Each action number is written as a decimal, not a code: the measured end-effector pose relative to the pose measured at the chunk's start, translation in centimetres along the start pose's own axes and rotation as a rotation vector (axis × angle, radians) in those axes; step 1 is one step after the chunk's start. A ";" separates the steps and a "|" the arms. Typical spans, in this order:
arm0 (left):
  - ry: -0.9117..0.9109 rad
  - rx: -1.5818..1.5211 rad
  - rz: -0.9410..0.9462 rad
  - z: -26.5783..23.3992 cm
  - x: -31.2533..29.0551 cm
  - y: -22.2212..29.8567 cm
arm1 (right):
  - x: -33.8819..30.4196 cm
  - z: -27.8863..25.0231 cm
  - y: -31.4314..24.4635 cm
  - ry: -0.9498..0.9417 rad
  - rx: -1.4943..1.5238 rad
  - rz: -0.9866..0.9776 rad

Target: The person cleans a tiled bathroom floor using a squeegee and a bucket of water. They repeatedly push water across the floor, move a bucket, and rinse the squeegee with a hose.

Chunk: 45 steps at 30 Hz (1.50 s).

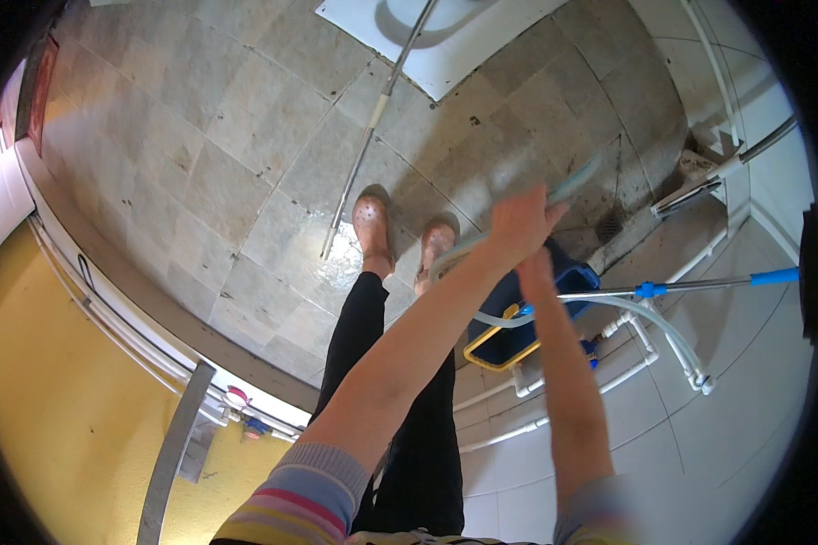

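**Tiled washroom floor, seen from above: hands, hose and bucket**

1. Sleeves: striped knit cuffs at the lower edge of the view, both forearms reaching up and away from them.
2. Legs: black trousers, feet in perforated clogs (pixel 374 218) planted on the wet grey floor tiles (pixel 200 118), near the middle of the floor.
3. Left hand (pixel 521 222): raised above the bucket, fingers closed around a pale translucent hose (pixel 573 186). The hose runs through the fist, one end poking up and to the right, the other curving down past the feet.
4. Right hand (pixel 536 272): just below the left hand and partly hidden by it. It sits at the blue bucket's rim; the finger position and whatever it grips cannot be made out.
5. Blue bucket (pixel 518 331): on the floor beside the right-hand wall, with a yellow handle or rim piece at its near edge. A loop of hose lies across its top.
6. Mop pole (pixel 700 283): metal with blue fittings, running across the white wall tiles to the right of the bucket.
7. White pipes (pixel 673 350): fixed along the right-hand wall, below the pole.
8. Second long pole (pixel 364 154): metal, lying across the floor from beside the left foot toward the far edge.
9. White floor fixture (pixel 445 45): at the far edge of the floor.
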<state>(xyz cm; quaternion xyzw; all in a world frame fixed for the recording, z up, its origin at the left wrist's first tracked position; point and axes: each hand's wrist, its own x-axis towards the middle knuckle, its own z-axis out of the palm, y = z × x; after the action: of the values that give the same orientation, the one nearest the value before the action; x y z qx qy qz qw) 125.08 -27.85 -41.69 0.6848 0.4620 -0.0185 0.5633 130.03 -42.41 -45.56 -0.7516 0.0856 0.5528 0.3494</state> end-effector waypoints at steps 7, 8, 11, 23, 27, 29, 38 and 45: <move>0.005 -0.137 -0.267 -5.5 3.6 -5.6 | -4.9 6.1 8.1 -0.458 -0.304 -0.177; -0.021 -0.156 -0.295 -6.6 3.9 -5.6 | -5.4 6.7 8.8 -0.438 -0.382 -0.197; 0.071 -0.430 -0.425 -7.8 4.7 -8.3 | -7.3 7.3 9.1 -0.393 -0.606 -0.267; -0.265 -0.651 -0.534 -11.1 5.0 -12.0 | -17.9 -9.3 8.8 0.650 -0.502 -0.376; -0.223 -0.739 -0.556 -10.7 4.5 -13.1 | -23.9 -23.2 5.0 1.027 -0.971 -0.382; -0.251 -0.729 -0.562 -11.0 4.3 -12.3 | -24.6 -29.4 2.1 1.177 -1.286 -0.337; -0.289 -0.437 -0.561 -11.0 0.7 -9.3 | -20.1 -45.6 -8.8 0.812 -1.750 0.010; -0.314 -0.521 -0.485 -10.7 -0.5 -10.1 | -20.4 -44.6 -11.6 0.969 -0.770 0.261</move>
<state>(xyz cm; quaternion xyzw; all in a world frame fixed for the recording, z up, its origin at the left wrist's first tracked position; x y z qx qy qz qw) 112.91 -20.31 -45.08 0.3786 0.5079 -0.1379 0.7614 162.75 -66.71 -15.99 -0.9718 0.1202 0.1791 -0.0949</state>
